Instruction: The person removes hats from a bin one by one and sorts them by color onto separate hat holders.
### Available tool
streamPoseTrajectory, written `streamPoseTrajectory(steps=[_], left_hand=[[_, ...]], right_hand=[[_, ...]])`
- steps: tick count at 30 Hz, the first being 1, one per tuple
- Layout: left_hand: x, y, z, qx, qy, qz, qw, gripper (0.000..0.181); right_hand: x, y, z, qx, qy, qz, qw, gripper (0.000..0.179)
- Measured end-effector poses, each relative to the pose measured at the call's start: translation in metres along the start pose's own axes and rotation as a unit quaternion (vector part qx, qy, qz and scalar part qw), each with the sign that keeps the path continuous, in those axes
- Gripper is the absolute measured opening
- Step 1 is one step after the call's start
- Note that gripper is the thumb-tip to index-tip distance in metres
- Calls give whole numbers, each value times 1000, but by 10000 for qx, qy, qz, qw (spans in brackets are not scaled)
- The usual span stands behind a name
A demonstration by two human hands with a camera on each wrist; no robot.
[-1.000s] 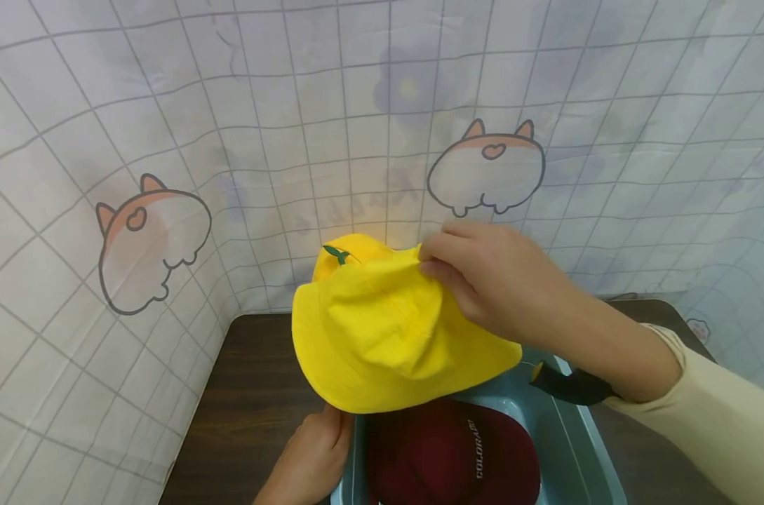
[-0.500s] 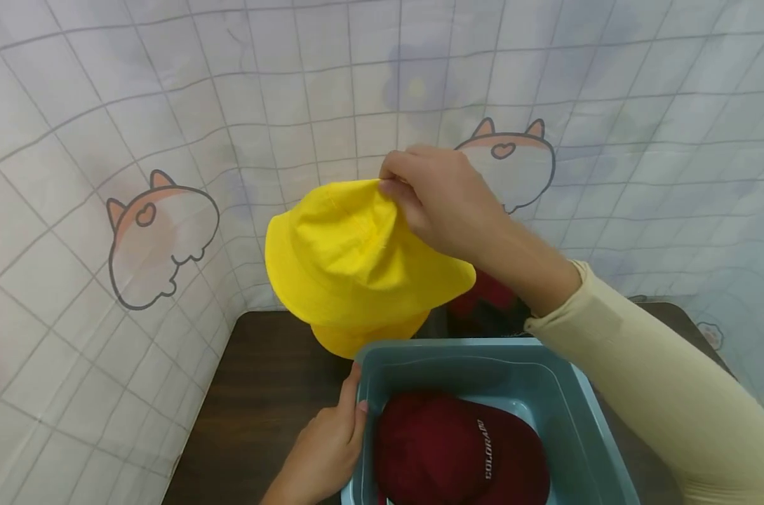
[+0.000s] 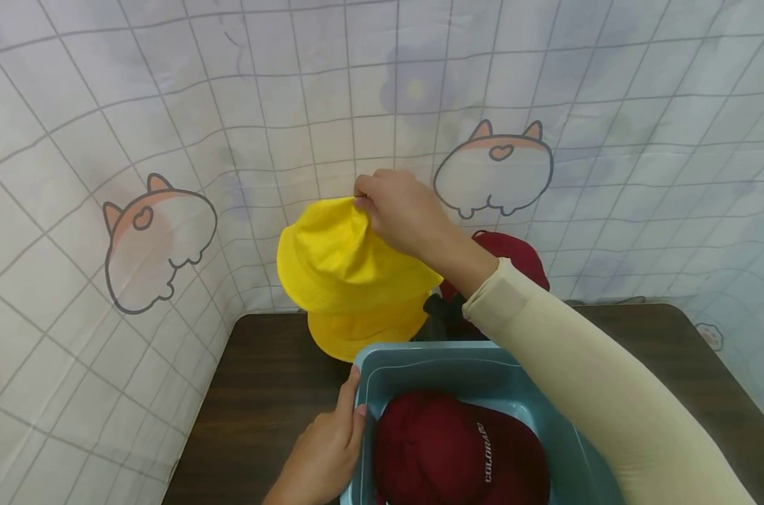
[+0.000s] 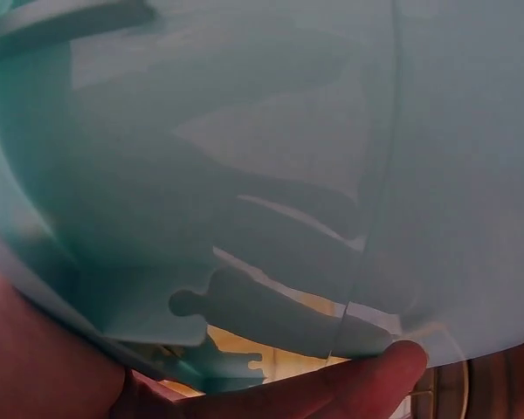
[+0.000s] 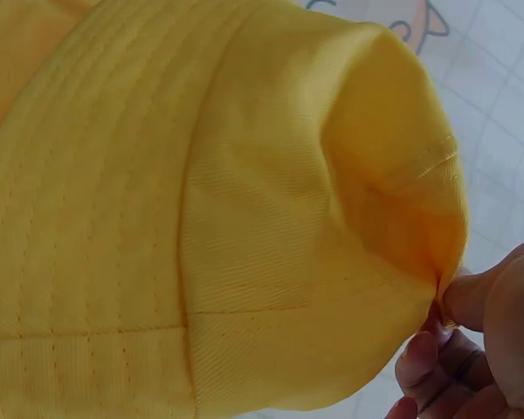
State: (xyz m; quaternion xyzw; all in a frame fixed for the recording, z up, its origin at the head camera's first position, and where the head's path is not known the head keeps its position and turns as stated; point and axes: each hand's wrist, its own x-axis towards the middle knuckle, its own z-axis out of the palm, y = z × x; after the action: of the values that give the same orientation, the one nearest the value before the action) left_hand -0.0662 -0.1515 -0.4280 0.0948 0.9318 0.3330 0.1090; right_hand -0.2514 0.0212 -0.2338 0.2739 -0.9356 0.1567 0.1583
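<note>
My right hand (image 3: 403,214) pinches the crown of a yellow bucket hat (image 3: 331,259) between thumb and fingers. The right wrist view shows the cloth of this bucket hat (image 5: 244,209) gathered to a point at the fingertips. Directly under its brim is another yellow hat (image 3: 365,328) at the back of the table; the two overlap. With the thumb over the rim and a finger along the outside, my left hand (image 3: 325,449) grips the left side of a blue-green plastic tub (image 3: 432,354). A maroon cap (image 3: 432,442) lettered "COLORADO" lies inside the tub.
Behind my right forearm stands another dark red cap (image 3: 514,254), partly hidden, with dark objects (image 3: 438,307) beside it. The dark wooden table (image 3: 249,393) ends at a patterned cloth wall (image 3: 280,140) at the back and left.
My right hand carried the bucket hat from over the tub to the back left, then lowered it slightly onto the other yellow hat. My left hand stays at the tub's rim.
</note>
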Motion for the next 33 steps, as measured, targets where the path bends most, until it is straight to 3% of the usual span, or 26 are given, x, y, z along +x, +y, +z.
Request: streamPoseTrajectory(steps=[10,27,33], left_hand=[[-1,1,-1,176,57,-2,9998,62],[1,1,-1,-48,-112,-62,9999,62],[2,-2,-5,-187,-136,-49,9997,63]], right_hand=[[6,0,33,-409,-251,-16,9988,17],[6,10,66,-200,-742,416,9962,16],[4,15,68,274,-932,450,9942,25]])
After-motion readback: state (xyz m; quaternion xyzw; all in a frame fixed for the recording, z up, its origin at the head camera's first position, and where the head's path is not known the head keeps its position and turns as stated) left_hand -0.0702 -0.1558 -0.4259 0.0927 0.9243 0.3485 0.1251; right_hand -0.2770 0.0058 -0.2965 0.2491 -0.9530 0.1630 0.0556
